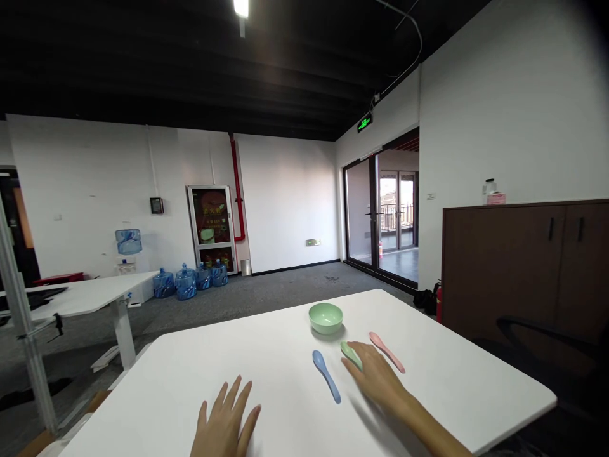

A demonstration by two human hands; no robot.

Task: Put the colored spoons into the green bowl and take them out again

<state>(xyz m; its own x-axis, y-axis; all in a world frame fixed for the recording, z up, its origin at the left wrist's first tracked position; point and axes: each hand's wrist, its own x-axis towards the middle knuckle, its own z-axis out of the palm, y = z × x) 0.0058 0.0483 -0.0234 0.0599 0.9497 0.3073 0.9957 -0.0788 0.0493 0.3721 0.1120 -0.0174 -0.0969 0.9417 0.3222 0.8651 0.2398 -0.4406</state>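
My right hand (375, 376) is at a light green spoon (349, 353), thumb on one side and fingers on the other. The spoon's handle is hidden beneath the hand, while its bowl end points toward a green bowl (326, 318). A blue spoon (326, 376) lies left of this hand, and a pink spoon (387, 351) lies to its right; neither is touched. My left hand (226, 422) is low at the near side of the white table (280, 355), palm down with fingers spread, holding nothing.
Another white table (104, 289) stands at the left beside a metal post (26, 330). Several blue water jugs (185, 282) are on the floor by the far wall. To the right are a brown cabinet (504, 260) and a dark chair (537, 336).
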